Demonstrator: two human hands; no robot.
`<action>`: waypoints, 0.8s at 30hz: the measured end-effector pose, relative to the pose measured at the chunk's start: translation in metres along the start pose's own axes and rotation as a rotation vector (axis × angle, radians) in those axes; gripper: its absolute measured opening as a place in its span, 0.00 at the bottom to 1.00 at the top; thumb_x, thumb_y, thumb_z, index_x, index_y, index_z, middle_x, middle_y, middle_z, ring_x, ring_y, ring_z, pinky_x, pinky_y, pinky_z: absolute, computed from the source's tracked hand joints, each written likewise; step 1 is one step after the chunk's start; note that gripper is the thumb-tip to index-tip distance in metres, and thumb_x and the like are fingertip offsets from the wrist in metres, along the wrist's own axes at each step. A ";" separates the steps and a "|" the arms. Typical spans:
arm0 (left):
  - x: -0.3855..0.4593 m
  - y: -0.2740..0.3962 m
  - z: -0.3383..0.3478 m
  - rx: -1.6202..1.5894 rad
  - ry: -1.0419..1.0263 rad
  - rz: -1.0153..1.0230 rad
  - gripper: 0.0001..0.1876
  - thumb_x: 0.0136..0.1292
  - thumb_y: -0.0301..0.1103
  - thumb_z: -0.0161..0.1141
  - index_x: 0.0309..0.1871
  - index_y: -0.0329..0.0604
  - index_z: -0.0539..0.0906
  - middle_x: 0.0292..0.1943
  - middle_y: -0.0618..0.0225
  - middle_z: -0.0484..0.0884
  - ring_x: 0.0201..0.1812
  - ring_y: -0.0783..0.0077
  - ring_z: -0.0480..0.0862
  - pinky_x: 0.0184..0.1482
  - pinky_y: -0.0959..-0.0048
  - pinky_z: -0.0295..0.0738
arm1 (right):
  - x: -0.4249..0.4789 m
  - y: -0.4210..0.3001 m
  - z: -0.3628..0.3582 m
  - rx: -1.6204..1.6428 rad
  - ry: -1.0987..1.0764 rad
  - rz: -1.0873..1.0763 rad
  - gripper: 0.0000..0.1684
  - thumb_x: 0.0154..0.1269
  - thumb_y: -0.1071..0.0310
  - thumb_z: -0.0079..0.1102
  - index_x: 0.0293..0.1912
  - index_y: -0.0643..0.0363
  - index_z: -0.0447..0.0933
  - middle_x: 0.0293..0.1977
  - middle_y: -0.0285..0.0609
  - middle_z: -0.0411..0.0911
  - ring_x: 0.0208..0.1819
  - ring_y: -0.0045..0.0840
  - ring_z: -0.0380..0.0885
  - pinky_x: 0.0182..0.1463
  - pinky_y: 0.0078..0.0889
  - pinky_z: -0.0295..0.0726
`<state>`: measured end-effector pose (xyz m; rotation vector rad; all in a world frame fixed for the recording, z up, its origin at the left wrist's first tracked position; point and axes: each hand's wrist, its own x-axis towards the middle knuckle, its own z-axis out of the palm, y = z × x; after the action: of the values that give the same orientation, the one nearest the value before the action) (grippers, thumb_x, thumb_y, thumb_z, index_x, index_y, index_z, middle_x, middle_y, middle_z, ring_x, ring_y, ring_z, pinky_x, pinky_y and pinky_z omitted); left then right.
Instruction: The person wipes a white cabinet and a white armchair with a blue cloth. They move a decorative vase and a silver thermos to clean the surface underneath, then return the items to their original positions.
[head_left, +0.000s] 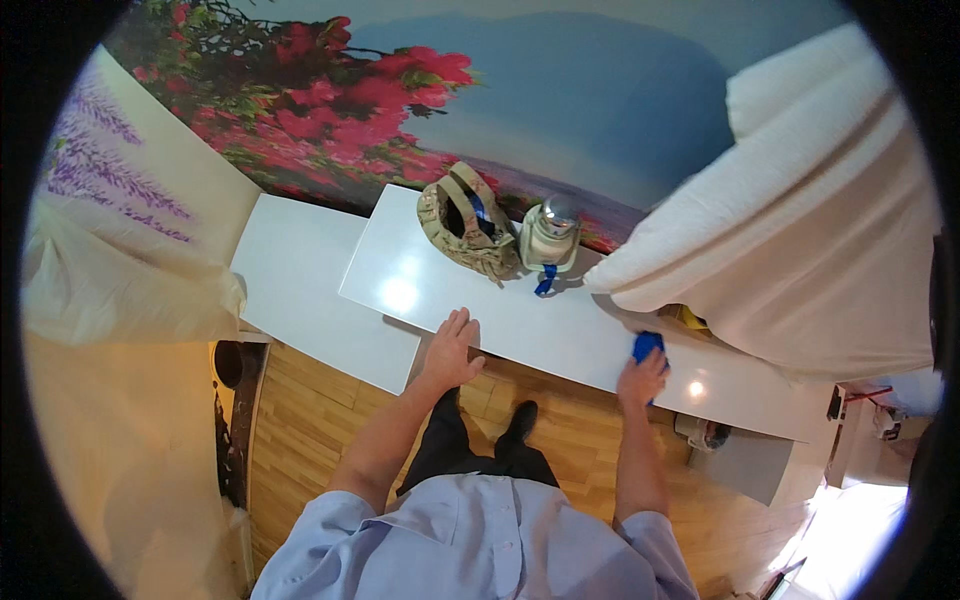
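Note:
My right hand (643, 379) is on a blue cloth (649, 349), pressed against the white tabletop (555, 330) on the right. At the front edge of that white surface rests my left hand (452, 351), its fingers spread a little and nothing in it. Farther back, by the wall, stands a camouflage-patterned fabric bag (469, 225) with a strap arched over it. Beside it is a pale lantern-like object (551, 238) with a shiny metal top; a dark blue ribbon or strip (547, 280) hangs from its front.
A lower white surface (315, 292) adjoins at the left. White fabric (795, 225) drapes over the right back, with a yellow item (691, 319) partly under it. A cream cloth (127, 277) hangs at the left. Under the right side sits a grey panel (742, 459).

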<state>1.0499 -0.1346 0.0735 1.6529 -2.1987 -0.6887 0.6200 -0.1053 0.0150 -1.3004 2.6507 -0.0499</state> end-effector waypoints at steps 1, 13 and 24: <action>0.000 -0.007 -0.001 -0.045 0.007 0.035 0.35 0.58 0.36 0.73 0.69 0.35 0.75 0.76 0.41 0.69 0.78 0.38 0.67 0.78 0.50 0.64 | -0.008 -0.024 0.007 -0.010 -0.008 -0.089 0.45 0.77 0.49 0.53 0.84 0.56 0.52 0.84 0.52 0.50 0.81 0.63 0.49 0.82 0.68 0.45; -0.068 -0.162 -0.058 -0.135 0.513 -0.287 0.27 0.61 0.25 0.65 0.65 0.31 0.77 0.69 0.40 0.75 0.72 0.38 0.72 0.75 0.49 0.66 | -0.188 -0.386 0.024 0.134 -0.227 -0.970 0.42 0.76 0.56 0.57 0.80 0.61 0.57 0.82 0.57 0.50 0.82 0.65 0.44 0.82 0.70 0.43; -0.053 -0.229 -0.088 -0.252 0.372 -0.552 0.36 0.70 0.34 0.63 0.77 0.24 0.65 0.68 0.36 0.78 0.67 0.39 0.78 0.69 0.52 0.74 | -0.167 -0.342 0.007 0.111 -0.153 -1.070 0.40 0.67 0.59 0.68 0.75 0.54 0.68 0.76 0.48 0.64 0.78 0.58 0.57 0.80 0.67 0.53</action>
<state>1.2956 -0.1510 0.0249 2.0612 -1.3484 -0.6830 0.9885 -0.1839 0.0725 -2.3607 1.5262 -0.2216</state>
